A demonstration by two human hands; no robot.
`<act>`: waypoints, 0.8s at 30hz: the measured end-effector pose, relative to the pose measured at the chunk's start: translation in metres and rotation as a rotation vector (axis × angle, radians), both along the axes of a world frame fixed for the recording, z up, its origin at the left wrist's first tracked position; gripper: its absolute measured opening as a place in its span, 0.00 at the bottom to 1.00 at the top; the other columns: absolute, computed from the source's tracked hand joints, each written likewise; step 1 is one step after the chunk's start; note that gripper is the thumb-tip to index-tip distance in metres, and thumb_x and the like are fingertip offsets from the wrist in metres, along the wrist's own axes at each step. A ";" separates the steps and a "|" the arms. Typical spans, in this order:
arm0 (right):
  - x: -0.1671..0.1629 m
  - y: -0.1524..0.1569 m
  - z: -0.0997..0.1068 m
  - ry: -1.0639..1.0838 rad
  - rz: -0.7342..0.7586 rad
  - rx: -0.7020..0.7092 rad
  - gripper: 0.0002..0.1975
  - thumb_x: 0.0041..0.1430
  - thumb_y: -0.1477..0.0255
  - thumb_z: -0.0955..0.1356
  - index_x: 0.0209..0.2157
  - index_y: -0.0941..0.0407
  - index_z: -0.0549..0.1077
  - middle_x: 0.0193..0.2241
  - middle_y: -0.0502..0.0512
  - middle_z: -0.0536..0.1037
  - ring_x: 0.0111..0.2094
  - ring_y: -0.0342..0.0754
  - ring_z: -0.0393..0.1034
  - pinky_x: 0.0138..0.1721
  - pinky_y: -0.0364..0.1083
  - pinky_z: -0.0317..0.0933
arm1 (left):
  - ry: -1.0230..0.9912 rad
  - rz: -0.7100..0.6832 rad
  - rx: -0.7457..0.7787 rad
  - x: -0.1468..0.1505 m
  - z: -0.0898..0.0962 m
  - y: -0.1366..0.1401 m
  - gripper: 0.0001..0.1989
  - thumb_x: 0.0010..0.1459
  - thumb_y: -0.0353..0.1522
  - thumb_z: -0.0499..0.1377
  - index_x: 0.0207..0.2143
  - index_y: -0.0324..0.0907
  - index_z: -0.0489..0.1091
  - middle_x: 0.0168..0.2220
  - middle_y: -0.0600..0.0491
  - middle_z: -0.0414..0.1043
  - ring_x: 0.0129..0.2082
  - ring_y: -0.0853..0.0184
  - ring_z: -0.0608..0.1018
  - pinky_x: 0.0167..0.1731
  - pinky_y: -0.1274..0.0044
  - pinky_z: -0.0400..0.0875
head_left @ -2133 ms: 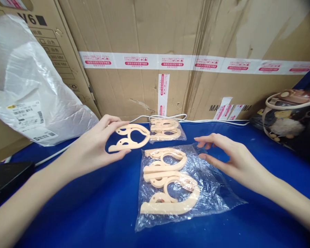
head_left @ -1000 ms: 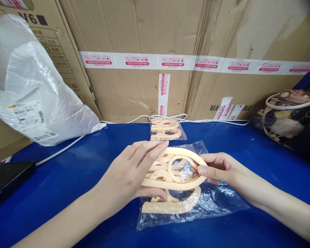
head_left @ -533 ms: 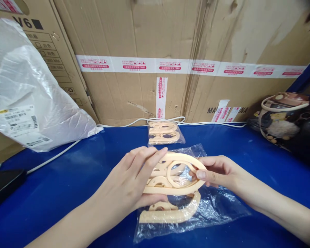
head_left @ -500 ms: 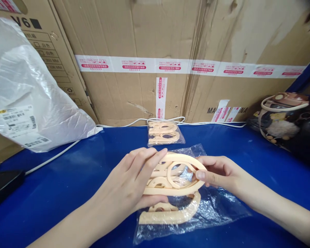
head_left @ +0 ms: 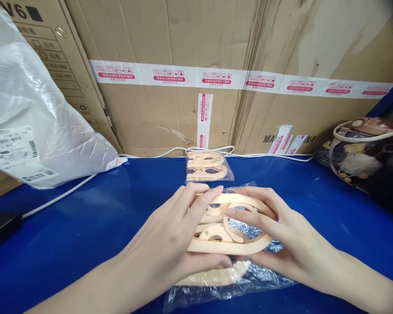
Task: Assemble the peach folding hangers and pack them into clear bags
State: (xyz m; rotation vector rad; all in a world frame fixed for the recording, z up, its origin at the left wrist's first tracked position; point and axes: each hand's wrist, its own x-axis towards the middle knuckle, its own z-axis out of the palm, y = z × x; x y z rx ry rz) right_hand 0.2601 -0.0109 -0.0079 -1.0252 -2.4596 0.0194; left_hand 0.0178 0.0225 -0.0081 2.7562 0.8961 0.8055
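Note:
A beige folded hanger (head_left: pixel 229 248), with a curved hook piece tucked inside its loop, is held level between both hands. My left hand (head_left: pixel 173 231) grips its left end, fingers over the top bar and thumb along the lower edge. Around the rounded right end, my right hand (head_left: pixel 294 240) is closed, one finger resting on the hook piece. Under them lies a clear plastic bag (head_left: pixel 196 299) with another beige hanger (head_left: pixel 212 278) in or on it, partly covered by the hands.
A second clear bag of beige hangers (head_left: pixel 207 168) lies at the back of the blue table (head_left: pixel 94 226), by a white cable (head_left: pixel 150 156). Cardboard boxes (head_left: pixel 170 113) stand behind. A white parcel bag (head_left: pixel 52 131) is at left, a dark bag (head_left: pixel 356 161) at right.
My right hand has moved from pinching the hanger's right tip to wrapping around that end. The hanger has shifted slightly right and down, and its hook piece has turned. The view has shifted a little.

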 end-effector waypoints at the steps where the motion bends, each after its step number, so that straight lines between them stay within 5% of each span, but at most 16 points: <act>1: 0.000 0.000 0.000 -0.004 -0.003 0.001 0.26 0.61 0.68 0.66 0.59 0.47 0.58 0.58 0.61 0.55 0.58 0.57 0.59 0.51 0.55 0.67 | 0.004 -0.010 -0.012 0.000 0.000 0.002 0.41 0.53 0.47 0.63 0.63 0.46 0.48 0.53 0.46 0.59 0.50 0.57 0.68 0.46 0.68 0.71; 14: -0.003 -0.003 -0.001 0.015 0.020 -0.057 0.24 0.60 0.67 0.67 0.57 0.49 0.61 0.57 0.62 0.58 0.58 0.57 0.59 0.52 0.54 0.65 | 0.000 -0.049 -0.159 0.000 0.002 -0.007 0.39 0.54 0.39 0.64 0.63 0.50 0.47 0.55 0.46 0.55 0.51 0.55 0.64 0.50 0.60 0.67; 21: -0.003 -0.002 -0.001 0.035 0.036 -0.046 0.26 0.60 0.67 0.68 0.58 0.51 0.59 0.57 0.63 0.60 0.59 0.56 0.58 0.53 0.53 0.64 | -0.119 -0.086 -0.254 -0.002 -0.002 -0.011 0.35 0.57 0.37 0.61 0.63 0.52 0.49 0.59 0.47 0.53 0.57 0.54 0.61 0.54 0.59 0.65; 24: -0.002 -0.002 -0.002 0.056 -0.005 -0.009 0.27 0.60 0.69 0.67 0.59 0.50 0.56 0.56 0.63 0.59 0.58 0.57 0.60 0.50 0.53 0.67 | -0.304 0.016 -0.406 0.000 -0.006 -0.010 0.37 0.55 0.42 0.62 0.63 0.52 0.48 0.59 0.47 0.56 0.54 0.56 0.66 0.51 0.61 0.68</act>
